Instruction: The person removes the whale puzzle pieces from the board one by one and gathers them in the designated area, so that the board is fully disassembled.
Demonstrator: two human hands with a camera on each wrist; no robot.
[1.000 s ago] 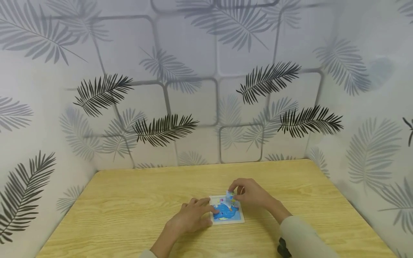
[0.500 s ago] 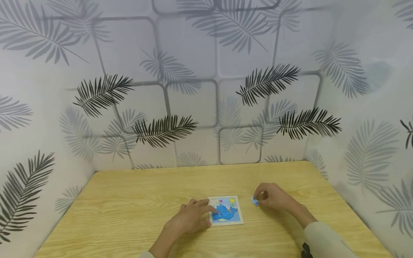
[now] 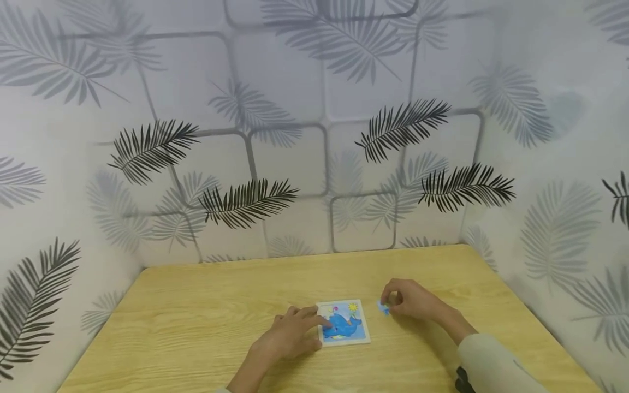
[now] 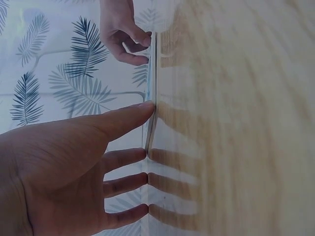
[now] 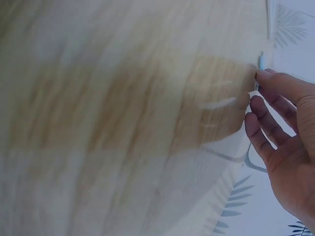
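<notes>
A small square picture puzzle (image 3: pixel 351 325) with a pale border and a blue whale lies flat on the wooden table in the head view. My left hand (image 3: pixel 291 334) rests at its left side, fingers spread, one finger over the picture. In the left wrist view that hand (image 4: pixel 74 162) has its thumb against the board's thin edge (image 4: pixel 152 88), and the other fingertips touch the tabletop. To the right of the board my right hand (image 3: pixel 411 299) pinches a small blue puzzle piece (image 3: pixel 383 308) at the table surface. Edge-on, the piece (image 5: pixel 261 61) shows beside the right thumb.
The light wood table (image 3: pixel 206 305) extends around both hands. Behind it rises a wall (image 3: pixel 290 164) with a leaf pattern, and similarly patterned walls flank it left and right. A dark object (image 3: pixel 463 379) sits beneath the right sleeve.
My right hand has moved from over the board's upper right to the table on its right, carrying the puzzle piece. The sun picture on the board now shows. My left hand stays in place.
</notes>
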